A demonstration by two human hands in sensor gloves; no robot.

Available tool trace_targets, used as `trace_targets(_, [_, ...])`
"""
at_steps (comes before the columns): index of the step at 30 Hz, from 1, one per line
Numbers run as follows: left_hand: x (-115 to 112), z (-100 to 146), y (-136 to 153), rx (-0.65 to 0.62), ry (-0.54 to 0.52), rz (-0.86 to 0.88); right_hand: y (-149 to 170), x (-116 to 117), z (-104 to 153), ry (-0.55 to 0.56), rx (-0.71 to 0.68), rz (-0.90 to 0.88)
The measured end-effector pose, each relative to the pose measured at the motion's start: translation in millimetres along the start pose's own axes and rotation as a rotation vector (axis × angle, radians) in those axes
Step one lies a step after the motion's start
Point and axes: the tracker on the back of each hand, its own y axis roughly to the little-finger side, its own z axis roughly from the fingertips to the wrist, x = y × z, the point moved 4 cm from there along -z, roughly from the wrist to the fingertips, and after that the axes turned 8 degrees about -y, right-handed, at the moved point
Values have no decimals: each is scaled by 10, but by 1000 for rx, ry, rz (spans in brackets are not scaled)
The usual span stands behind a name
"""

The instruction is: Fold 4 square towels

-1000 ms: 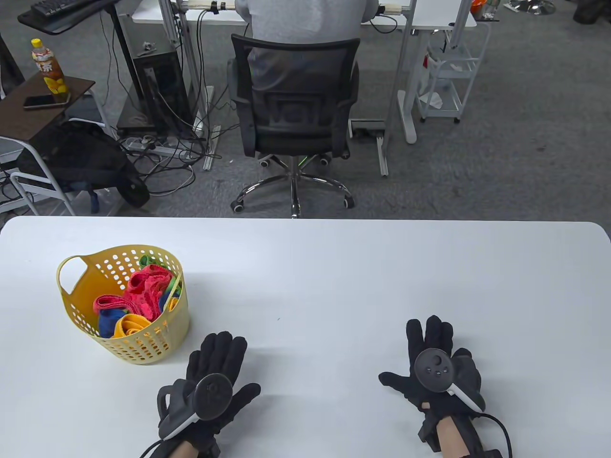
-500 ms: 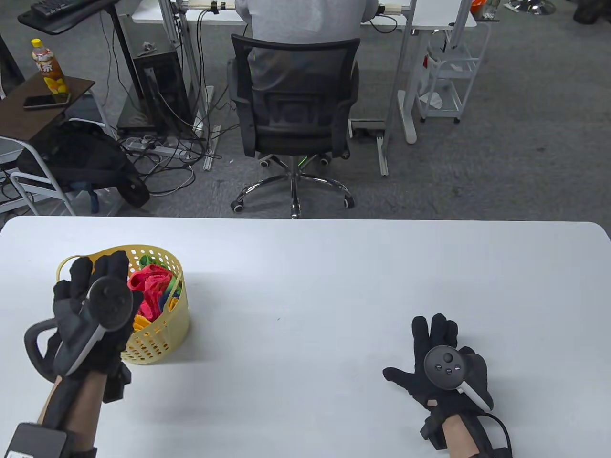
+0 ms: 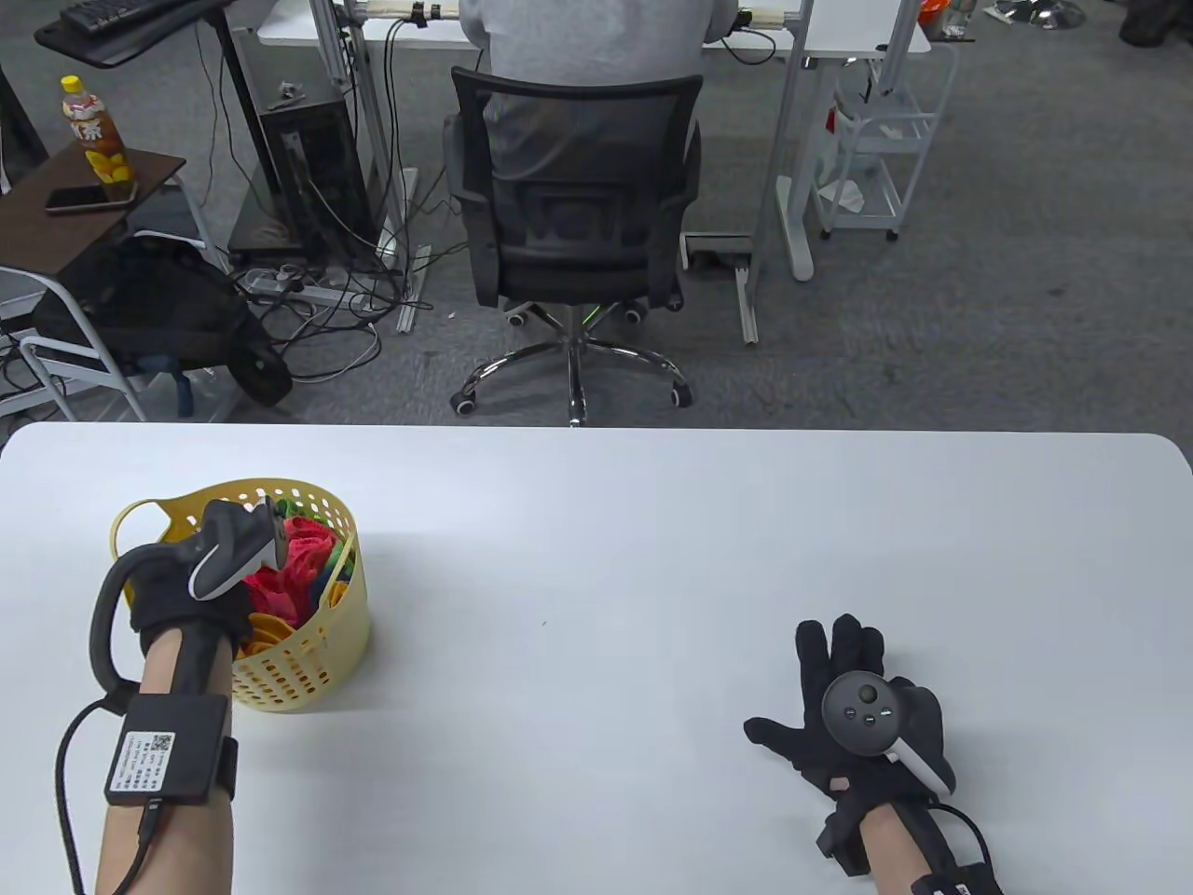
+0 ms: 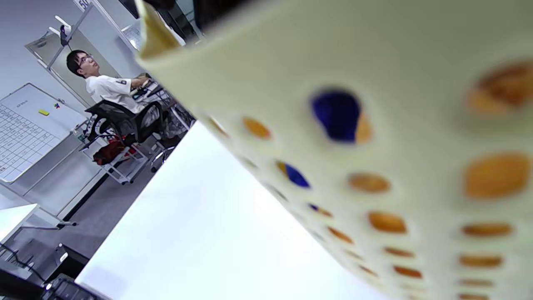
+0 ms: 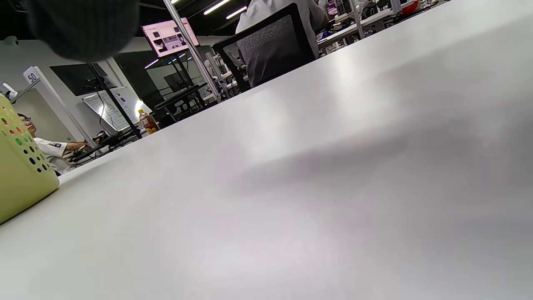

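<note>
A yellow perforated basket (image 3: pixel 308 653) stands at the table's left and holds several crumpled towels: a red one (image 3: pixel 303 550), an orange one (image 3: pixel 270 629) and a green one (image 3: pixel 291 510). My left hand (image 3: pixel 200 583) reaches down into the basket from its near-left side; its fingers are hidden among the towels. The left wrist view is filled by the basket wall (image 4: pixel 416 125), with blue and orange cloth showing through the holes. My right hand (image 3: pixel 813 692) lies flat on the white table (image 3: pixel 606 559) at the right, fingers spread, holding nothing.
The basket's edge shows at the far left of the right wrist view (image 5: pixel 21 175). Beyond the table's far edge stands a black office chair (image 3: pixel 578 205) with a seated person, plus desks and cables on the floor.
My left hand has lifted off the table, moved left to the basket and dipped into it. My right hand has stayed flat in nearly the same place.
</note>
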Motion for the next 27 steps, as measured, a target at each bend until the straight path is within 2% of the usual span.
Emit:
trace_targets(3, [7, -22, -31, 47, -61, -59, -19, 38, 2, -12, -2, 20])
trace_targets(5, [18, -20, -6, 51, -59, -48, -17, 43, 8, -14, 5, 30])
trace_targets(10, [207, 94, 205, 49, -101, 58, 22, 15, 47, -3, 26, 17])
trace_targets(15, [472, 313, 546, 28, -113, 277, 49, -16, 53, 7, 37, 13])
trace_targets(17, [622, 437, 709, 36, -181, 376, 57, -24, 55, 7, 40, 8])
trace_targets(19, [840, 627, 926, 55, -293, 520, 65, -48, 64, 16, 41, 2])
trace_targets(22, [1096, 868, 1133, 50, -378, 698, 68, -90, 84, 35, 38, -8])
trace_targets(27, [1665, 1431, 1368, 5, -654, 983, 75, -150, 110, 55, 32, -26])
